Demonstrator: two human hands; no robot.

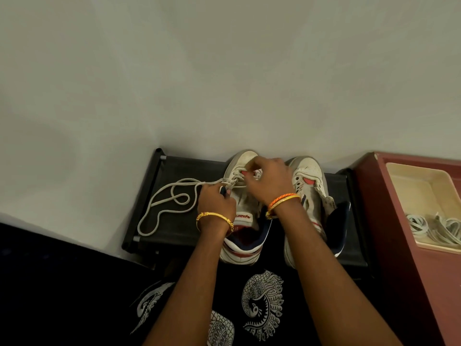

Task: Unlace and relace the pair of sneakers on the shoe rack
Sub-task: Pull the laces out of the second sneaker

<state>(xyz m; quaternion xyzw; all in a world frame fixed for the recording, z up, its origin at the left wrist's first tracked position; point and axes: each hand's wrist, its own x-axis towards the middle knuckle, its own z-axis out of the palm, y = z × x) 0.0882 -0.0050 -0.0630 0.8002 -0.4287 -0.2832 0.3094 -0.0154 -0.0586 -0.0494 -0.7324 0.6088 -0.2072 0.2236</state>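
The grey shoelace (169,203) trails limp and light across the rack's (174,171) left, threaded into the left sneaker (245,213); left hand (215,201) pinches it, right hand (268,179) pinches near the toe eyelets; best held by its stiff tip.

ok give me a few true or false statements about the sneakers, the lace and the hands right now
1. Both hands are at the left sneaker. True.
2. The loose lace trails off to the right of the shoes. False: it lies looped on the rack to their left.
3. The right sneaker is fully laced. False: its eyelets show no lace.
4. The cream tray holds a bundle of laces. True.
5. The left hand wears a gold bangle. True.
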